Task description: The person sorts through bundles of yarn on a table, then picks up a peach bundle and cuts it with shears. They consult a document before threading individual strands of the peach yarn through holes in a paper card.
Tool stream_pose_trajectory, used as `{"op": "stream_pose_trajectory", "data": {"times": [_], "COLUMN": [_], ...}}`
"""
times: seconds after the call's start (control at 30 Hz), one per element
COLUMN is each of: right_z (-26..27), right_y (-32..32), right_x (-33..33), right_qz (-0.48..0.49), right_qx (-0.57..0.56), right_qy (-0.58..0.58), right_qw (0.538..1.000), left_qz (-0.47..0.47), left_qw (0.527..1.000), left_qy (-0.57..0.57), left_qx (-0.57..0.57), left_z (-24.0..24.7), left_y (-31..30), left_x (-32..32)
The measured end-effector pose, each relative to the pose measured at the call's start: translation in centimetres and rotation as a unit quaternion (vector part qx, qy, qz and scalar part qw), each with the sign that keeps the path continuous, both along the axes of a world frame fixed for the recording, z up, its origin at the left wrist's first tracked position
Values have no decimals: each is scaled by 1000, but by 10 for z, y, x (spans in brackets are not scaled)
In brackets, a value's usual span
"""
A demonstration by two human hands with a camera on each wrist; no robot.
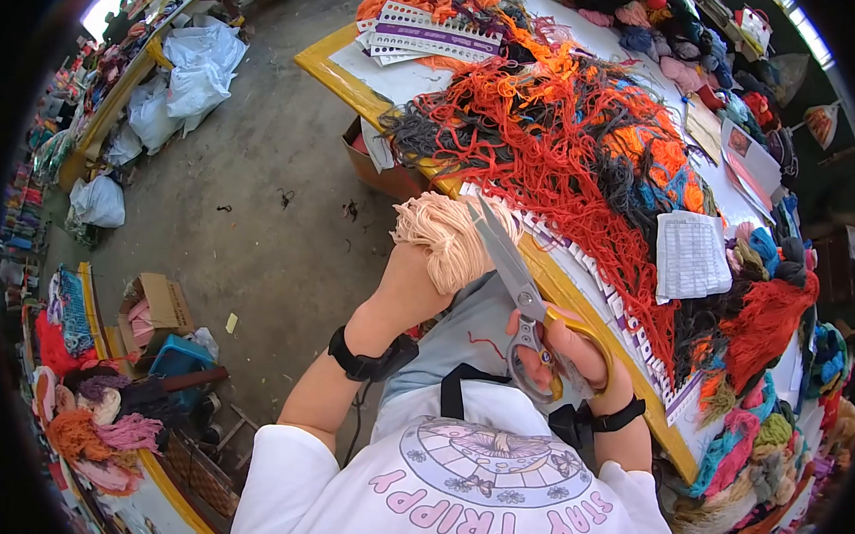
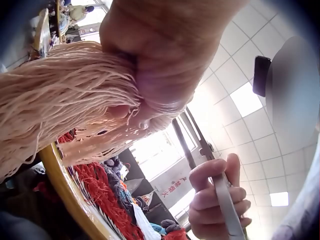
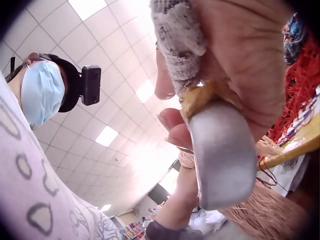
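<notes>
In the head view, my left hand grips a bundle of pale peach yarn beside the table's near edge. The left wrist view shows the fingers curled round it, with many loose strands hanging out to one side. My right hand holds large scissors, fingers through the yellow-and-grey handles. Their blades point up toward the yarn and stand slightly apart, the tips overlapping the bundle in the head view. Up close in the right wrist view, a handle loop fills the middle, partly wrapped in worn tape.
Tangled red, orange and grey yarn covers the yellow-edged table. Punched cards and a written sheet lie there too. White bags and a cardboard box stand to the left.
</notes>
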State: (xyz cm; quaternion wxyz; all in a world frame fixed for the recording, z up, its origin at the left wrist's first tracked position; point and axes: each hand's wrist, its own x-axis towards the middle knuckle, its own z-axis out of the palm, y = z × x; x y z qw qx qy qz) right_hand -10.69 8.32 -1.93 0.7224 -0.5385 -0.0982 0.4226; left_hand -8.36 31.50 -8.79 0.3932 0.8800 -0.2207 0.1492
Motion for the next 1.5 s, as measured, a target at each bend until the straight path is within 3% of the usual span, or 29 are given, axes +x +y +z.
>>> {"op": "stream_pose_trajectory", "data": {"times": [0.1,0.27,0.4,0.6,0.9,0.97,1.1,1.2,1.23,1.27,1.3,1.33,1.37,1.4,1.5], "right_z": [4,1,4,1,4,7,4,-3,-5,-18,-24,-32,-29,-24,-12], "right_y": [5,10,13,6,-18,-27,-50,-57,-60,-82,-115,-139,-144,-139,-88], "right_x": [7,19,28,52,64,62,50,39,37,43,52,52,48,44,32], "right_qz": [5,-77,-62,-64,-93,-105,-108,-182,-208,-300,-376,-427,-504,-488,-404], "right_qx": [-5,16,41,7,-30,-62,-23,-70,-98,-59,62,129,60,14,-180], "right_qy": [6,-4,48,131,150,152,112,97,76,24,93,79,26,0,-131], "right_qw": [1000,997,996,989,984,981,988,976,970,952,920,891,861,873,887], "left_qz": [0,0,1,-10,-50,-43,-49,-35,4,44,82,93,110,127,51], "left_qw": [998,1000,999,999,993,979,969,953,932,902,864,870,874,877,922], "left_qy": [-46,-3,50,25,101,176,208,259,270,279,287,290,289,294,232], "left_qx": [38,-3,2,-23,-45,-97,-126,-156,-242,-326,-405,-388,-374,-359,-305], "left_z": [0,6,-1,-9,-15,-13,-15,-5,-11,-21,-26,-26,-24,-22,-12], "left_y": [-4,-5,-1,-1,14,26,34,33,42,60,72,77,80,83,46], "left_x": [-1,-7,-9,-11,-22,-25,-28,-27,-29,-33,-36,-35,-36,-41,-31]}}
